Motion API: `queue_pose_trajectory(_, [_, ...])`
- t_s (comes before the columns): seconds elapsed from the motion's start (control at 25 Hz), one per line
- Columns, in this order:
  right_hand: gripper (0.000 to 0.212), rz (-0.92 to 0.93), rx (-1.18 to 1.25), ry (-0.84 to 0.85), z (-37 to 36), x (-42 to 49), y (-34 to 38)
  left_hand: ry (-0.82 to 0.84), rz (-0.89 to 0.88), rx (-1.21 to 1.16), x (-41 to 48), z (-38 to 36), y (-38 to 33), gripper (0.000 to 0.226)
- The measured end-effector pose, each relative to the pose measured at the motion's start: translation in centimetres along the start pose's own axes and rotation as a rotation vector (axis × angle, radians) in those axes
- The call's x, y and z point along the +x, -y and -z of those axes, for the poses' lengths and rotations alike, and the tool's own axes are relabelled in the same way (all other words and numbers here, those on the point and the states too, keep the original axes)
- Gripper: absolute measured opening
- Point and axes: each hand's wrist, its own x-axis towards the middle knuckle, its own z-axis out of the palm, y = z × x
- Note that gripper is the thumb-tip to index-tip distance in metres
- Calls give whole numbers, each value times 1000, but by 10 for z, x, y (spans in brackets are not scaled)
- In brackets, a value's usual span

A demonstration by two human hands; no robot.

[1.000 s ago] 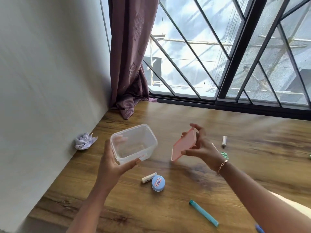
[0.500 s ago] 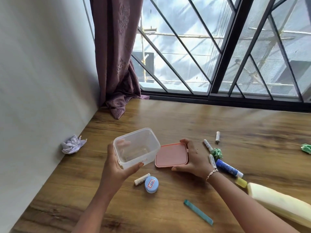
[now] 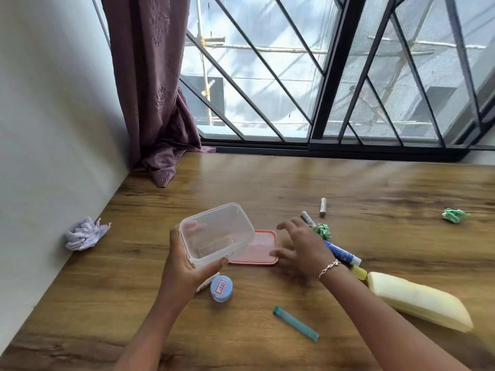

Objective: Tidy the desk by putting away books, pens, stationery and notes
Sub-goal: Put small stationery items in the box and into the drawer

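Observation:
My left hand (image 3: 184, 269) grips a clear plastic box (image 3: 217, 234) by its near wall and holds it tilted just above the desk. The box's pink lid (image 3: 261, 250) lies flat on the wood beside it. Spread and relaxed, my right hand (image 3: 302, 247) hovers just right of the lid and holds nothing. Near that hand lie a blue glue pen (image 3: 342, 254), a white marker (image 3: 307, 218), a crumpled green note (image 3: 323, 231) and a small white stick (image 3: 323, 207). A round blue tin (image 3: 221, 288) and a teal pen cap (image 3: 296, 328) lie nearer me.
A crumpled lilac paper (image 3: 84, 234) lies against the left wall. A yellow pouch (image 3: 417, 299) with a yellow tip (image 3: 358, 271) lies at the right. Another green paper ball (image 3: 454, 215) sits far right. A curtain (image 3: 158, 103) hangs at the window corner.
My right hand laid the pink lid flat on the desk, then let go of it and drew back to the right. The left hand kept holding the box.

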Motion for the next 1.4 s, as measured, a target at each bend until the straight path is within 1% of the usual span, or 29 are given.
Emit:
queue_pose_trajectory(0.04, [47,-55,-60,-100,5,-4,-4,4,4,-4,0,-4,-1,78])
queue_pose_trajectory(0.08, [37,-120,-153,-162,10,-8,-7,9,8,-13,1,-7,-1,78])
queue_pose_trajectory(0.12, [35,-179,-241,-175,12,-10,-10,16,10,-18,2,-11,-2,78])
queue_pose_trajectory(0.16, [39,-224,-298,-161,12,-10,-11,26,11,-15,2,-15,-3,78])
queue_pose_trajectory(0.2, [44,-251,-328,-147,11,-8,-12,34,12,-4,3,-19,-4,78])
queue_pose_trajectory(0.28, [44,-273,-362,-147,7,-2,-9,43,18,17,5,-24,-4,78])
queue_pose_trajectory(0.44, [46,-290,-345,-133,8,2,-6,53,36,13,6,-26,-4,79])
queue_pose_trajectory(0.52, [36,-309,-252,-154,24,-6,-1,58,47,17,6,-26,-3,76])
queue_pose_trajectory(0.56, [29,-288,-196,-198,38,-10,5,62,48,23,6,-26,-3,76])
queue_pose_trajectory(0.6, [25,-222,-113,-271,54,-16,14,65,53,33,5,-26,-3,77])
queue_pose_trajectory(0.64, [22,-98,-2,-352,70,-21,27,73,56,37,6,-27,-4,77])
queue_pose_trajectory(0.68, [20,88,112,-400,83,-26,43,77,59,40,6,-29,-4,77])
queue_pose_trajectory(0.72, [19,294,164,-372,93,-28,59,80,62,41,5,-31,-4,76])
queue_pose_trajectory(0.76, [18,481,135,-294,98,-30,74,80,67,46,5,-32,-5,75])
queue_pose_trajectory(0.8, [18,614,34,-188,96,-28,86,90,64,50,5,-33,-7,74])
queue_pose_trajectory(0.84, [19,688,-108,-78,89,-23,96,103,57,56,5,-34,-9,73])
queue_pose_trajectory(0.92, [22,740,-370,88,69,-6,104,120,50,64,5,-34,-12,76])
queue_pose_trajectory(1.0, [25,723,-493,194,51,9,107,108,53,49,4,-30,-12,80])
queue_pose_trajectory(1.04, [26,706,-500,216,46,14,107,98,52,52,4,-28,-14,80])
queue_pose_trajectory(1.12, [26,710,-409,241,43,19,113,77,40,68,1,-19,-15,80])
queue_pose_trajectory(1.2, [19,728,-175,196,52,20,118,47,29,82,-2,-5,-15,80])
queue_pose_trajectory(1.24, [13,689,39,122,57,19,119,13,31,87,-3,5,-12,79])
queue_pose_trajectory(1.28, [8,619,311,27,57,18,117,-26,32,91,-3,16,-10,77])
queue_pose_trajectory(1.32, [8,534,550,-65,54,20,113,-69,35,97,-4,28,-7,76])
queue_pose_trajectory(1.36, [10,447,673,-125,47,22,111,-112,41,105,-5,41,-3,75])
queue_pose_trajectory(1.4, [9,404,633,-127,35,23,109,-151,47,121,-8,54,1,75])
